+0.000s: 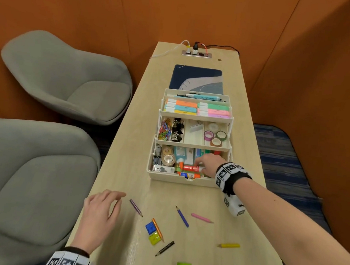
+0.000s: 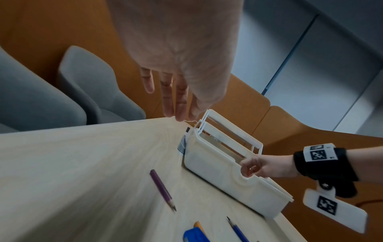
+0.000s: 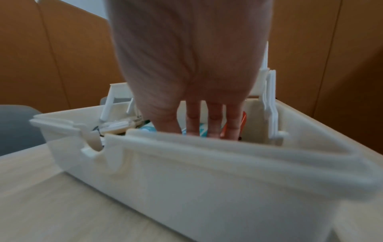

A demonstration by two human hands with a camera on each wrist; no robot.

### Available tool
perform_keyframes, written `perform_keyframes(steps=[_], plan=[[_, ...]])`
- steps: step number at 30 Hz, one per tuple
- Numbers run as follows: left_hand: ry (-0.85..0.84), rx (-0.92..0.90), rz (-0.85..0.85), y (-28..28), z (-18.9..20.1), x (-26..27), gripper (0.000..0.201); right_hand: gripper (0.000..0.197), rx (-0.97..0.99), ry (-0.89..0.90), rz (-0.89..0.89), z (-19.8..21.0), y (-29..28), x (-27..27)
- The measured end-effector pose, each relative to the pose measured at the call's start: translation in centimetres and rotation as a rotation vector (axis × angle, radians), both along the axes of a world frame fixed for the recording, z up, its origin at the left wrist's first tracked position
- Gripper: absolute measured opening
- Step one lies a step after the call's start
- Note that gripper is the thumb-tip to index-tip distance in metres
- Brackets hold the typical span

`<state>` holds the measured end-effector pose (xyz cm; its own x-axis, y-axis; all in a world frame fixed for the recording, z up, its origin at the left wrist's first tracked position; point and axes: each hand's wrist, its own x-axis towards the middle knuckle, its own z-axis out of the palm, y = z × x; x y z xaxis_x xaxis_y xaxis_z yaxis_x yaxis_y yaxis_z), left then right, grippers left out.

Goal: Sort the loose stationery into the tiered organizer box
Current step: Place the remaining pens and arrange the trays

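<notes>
Nearest my loose, empty left hand (image 1: 100, 207) lies the purple pencil (image 1: 136, 207), tip toward me, while my right hand (image 1: 208, 164) pinches a red glue stick (image 1: 191, 168) in the organizer box (image 1: 166, 177).

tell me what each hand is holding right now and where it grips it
The left hand holds nothing, open above the table. The right hand reaches into the organizer's bottom tier beside a red-and-white tube; no grip can be confirmed.

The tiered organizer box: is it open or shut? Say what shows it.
Open. The tiered organizer box has its trays fanned out in steps, their contents showing, and the right hand reaches into the bottom compartment.
</notes>
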<state>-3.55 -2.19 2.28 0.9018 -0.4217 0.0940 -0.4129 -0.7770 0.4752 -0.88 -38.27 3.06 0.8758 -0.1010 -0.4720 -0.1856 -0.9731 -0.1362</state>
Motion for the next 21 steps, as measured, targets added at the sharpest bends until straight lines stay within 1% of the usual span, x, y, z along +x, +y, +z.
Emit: perform_keyframes(steps=[3, 6, 13, 15, 17, 18, 20, 21], plan=[[0.018, 0.008, -0.022, -0.4, 0.2, 0.2, 0.021, 0.019, -0.022, -0.073, -0.005, -0.3, 0.2, 0.0], [0.023, 0.011, -0.066, -1.3, 0.5, 0.6, 0.019, 0.014, -0.053, -0.128, 0.022, -0.5, 0.4, -0.2], [0.074, 0.012, -0.136, -3.0, 0.7, 0.7, 0.018, 0.015, -0.019, -0.137, -0.016, -1.0, 0.6, -0.3], [0.087, 0.009, -0.139, -2.7, 0.6, 0.8, 0.018, 0.018, 0.002, -0.157, -0.06, -0.5, -0.2, -0.2], [0.097, -0.007, -0.123, -2.2, 0.4, 0.7, 0.017, 0.019, -0.022, -0.127, -0.087, 0.2, -1.6, -0.5], [0.105, -0.012, -0.117, -1.9, 0.3, 0.6, 0.018, 0.016, -0.051, -0.091, -0.073, 0.4, -2.2, -0.8], [0.118, -0.014, -0.112, -1.4, 0.0, 0.3, 0.019, 0.003, -0.115, -0.023, -0.026, 0.5, -2.7, -1.6], [0.124, -0.012, -0.116, -1.2, 0.0, 0.3, 0.019, 0.004, -0.139, -0.01, -0.011, 0.3, -2.6, -1.8]])
